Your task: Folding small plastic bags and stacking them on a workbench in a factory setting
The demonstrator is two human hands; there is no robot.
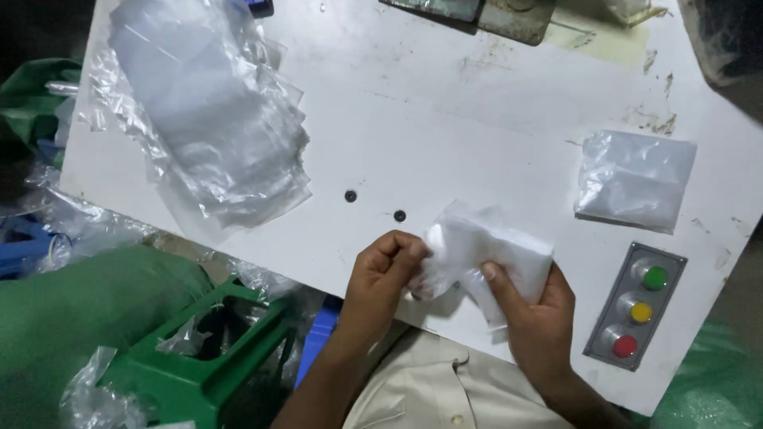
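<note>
At the near edge of a scuffed white table (445, 119), I see both bare hands closed on one small white packet (485, 250), a soft, crumpled piece in thin glossy film. My left hand (385, 274) is curled almost to a fist, fingertips pinching the packet's left end. My right hand (536, 310) cups it from below and the right, thumb laid across the near face, fingers hidden behind. The packet sits just above the tabletop between the two hands; its long axis runs left to right, the right end tipped slightly nearer, and the film bunches into creases where the left fingers grip.

Far to the left, a loose stack of clear plastic bags (211, 119) lies fanned and wrinkled, its long side slanting from far left toward near right. On the right, a filled, flat, roughly square clear bag (636, 179) rests well apart from the hands. Near it, a grey metal control panel (636, 306) carries three round buttons, green, yellow and red, in a row running near to far. Two dark screw heads (373, 205) dot the tabletop just beyond the left hand. Below the table's left edge stand a green plastic stool (199, 361) and a green sack (79, 306), with more crumpled film about them.
</note>
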